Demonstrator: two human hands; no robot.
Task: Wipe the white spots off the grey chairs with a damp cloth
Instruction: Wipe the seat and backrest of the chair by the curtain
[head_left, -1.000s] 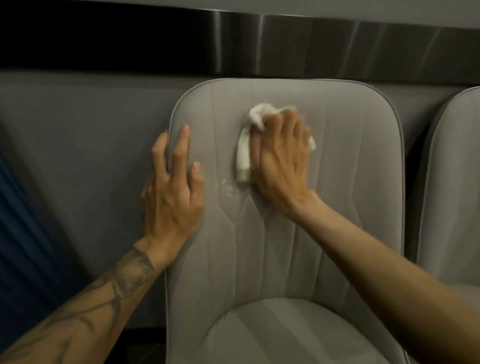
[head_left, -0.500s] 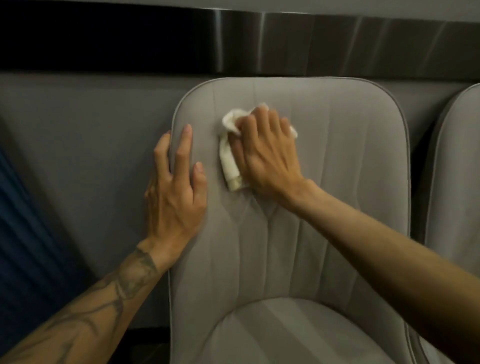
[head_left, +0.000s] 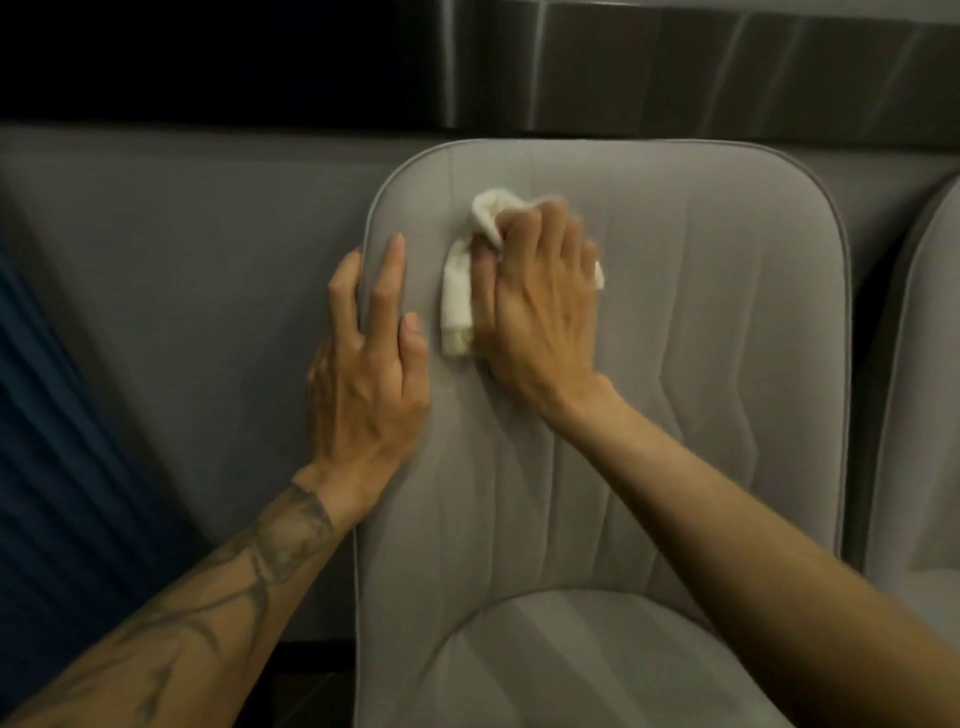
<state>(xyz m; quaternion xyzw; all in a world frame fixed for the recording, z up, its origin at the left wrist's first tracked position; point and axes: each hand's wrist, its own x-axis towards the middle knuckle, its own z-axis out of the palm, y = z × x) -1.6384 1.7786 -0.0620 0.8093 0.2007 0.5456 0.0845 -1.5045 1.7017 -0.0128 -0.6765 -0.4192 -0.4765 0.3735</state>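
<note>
Grey padded fabric chair (head_left: 701, 364) with stitched seams and a piped rim fills the middle of the view, its backrest facing the camera and its seat at the near edge. A white crumpled cloth (head_left: 457, 291) is pressed against the upper left of the backrest, grasped in the curled fingers of the right hand (head_left: 540, 312). The left hand (head_left: 369, 374) lies released and flat, fingers straight, along the backrest's left rim, just beside the cloth.

No white spots show on the bare fabric; what lies under the cloth is hidden. The job looks mid-way on this chair. The seat and a second grey chair (head_left: 919, 415), at the right edge, probably remain to be checked.

To the left the cloth has little room before it meets the rim and the resting hand. Rightward and downward the backrest is open. Behind is a grey wall panel (head_left: 182, 260) under a brushed metal strip (head_left: 675, 67)
</note>
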